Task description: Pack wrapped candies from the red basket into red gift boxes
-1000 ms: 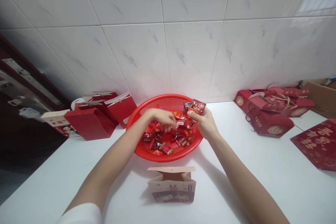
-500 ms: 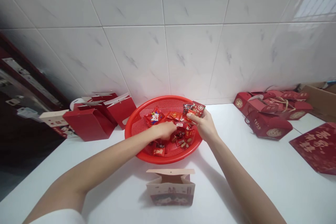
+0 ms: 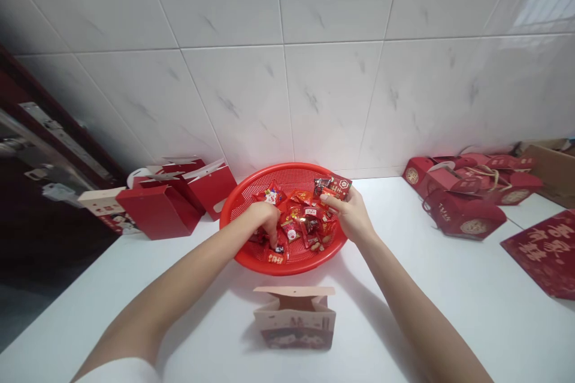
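Note:
A red perforated basket (image 3: 294,268) holds many red-wrapped sweets and several peanuts. My left hand (image 3: 266,218) reaches into its left part, fingers pointing down among the wrappers; whether they grip anything is hidden. At the basket's right rim, my right hand (image 3: 348,209) is closed on several wrapped sweets (image 3: 338,187), dark and red, pinched under the thumb. In front of the basket stands a small paper bag (image 3: 296,328), cream and red, with its top open.
Red and cream gift bags (image 3: 155,212) stand at the left beside a dark door frame. On the right are red gift boxes (image 3: 465,214), a flat red piece (image 3: 545,251) with gold characters and a cardboard box (image 3: 554,173). A tiled wall rises behind.
My left hand has moved left and slightly toward me within the basket, uncovering sweets in the middle. My right hand keeps its hold on the sweets. The view has shifted slightly.

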Available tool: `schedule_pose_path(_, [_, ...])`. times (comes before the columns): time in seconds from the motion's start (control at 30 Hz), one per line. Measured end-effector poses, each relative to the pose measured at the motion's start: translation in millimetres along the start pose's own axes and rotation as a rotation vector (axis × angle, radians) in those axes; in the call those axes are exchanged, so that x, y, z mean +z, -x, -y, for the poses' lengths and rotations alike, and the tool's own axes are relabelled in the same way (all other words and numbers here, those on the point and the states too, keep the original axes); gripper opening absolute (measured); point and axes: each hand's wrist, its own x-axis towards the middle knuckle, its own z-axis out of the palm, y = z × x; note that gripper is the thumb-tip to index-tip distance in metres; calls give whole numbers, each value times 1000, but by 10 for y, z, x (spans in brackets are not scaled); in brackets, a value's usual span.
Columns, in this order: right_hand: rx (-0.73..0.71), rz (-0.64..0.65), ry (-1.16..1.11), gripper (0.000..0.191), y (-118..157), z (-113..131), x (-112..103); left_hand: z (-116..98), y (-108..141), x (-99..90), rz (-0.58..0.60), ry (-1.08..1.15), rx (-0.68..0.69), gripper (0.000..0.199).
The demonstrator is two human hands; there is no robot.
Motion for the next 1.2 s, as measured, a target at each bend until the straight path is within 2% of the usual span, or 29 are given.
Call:
schedule_pose_path(0.1, [-3, -6, -4, 48, -1, 7, 5, -95, -54, 11, 0, -41, 39, 42])
schedule_pose_path(0.17, [-2, -3, -6, 47, -1, 10, 9, -118, -81, 8, -49, -44, 112, 39])
schedule_pose_path(0.27, [-2, 0, -2, 46, 1, 9, 11, -125, -100, 6, -192, -14, 248, 37])
schedule_pose_path(0.4, [-7, -13, -4, 45, -1, 2, 10, -147, -85, -29, -453, 93, 388, 25])
schedule_pose_path(0.47, [-12, -6, -6, 42, -2, 2, 10, -143, -65, -62, -562, 168, 407, 24])
schedule_pose_path(0.57, [-17, -8, -4, 41, 0, 6, 9, -92, -42, -98, -627, 197, 373, 29])
schedule_pose_path(0.67, [-15, -12, 7, 43, 1, 7, 6, -24, -44, -104, -639, 168, 306, 39])
schedule_pose_path(0.73, [-8, -10, 11, 44, 0, 4, 3, -1, -56, -99, -621, 172, 285, 37])
schedule_pose_path(0.87, [-12, -21, 3, 45, -7, -10, 1, -32, -83, -83, -496, 170, 281, 31])
schedule_pose_path(1.03, [-10, -25, 5, 45, -9, -14, 8, -79, -117, -55, -388, 63, 340, 46])
schedule_pose_path(1.13, [-10, -24, -4, 46, -6, -10, 11, -57, -138, -50, -287, 76, 357, 49])
schedule_pose_path(1.2, [-10, -22, -4, 46, -6, -10, 10, -42, -147, -48, -227, 100, 352, 58])
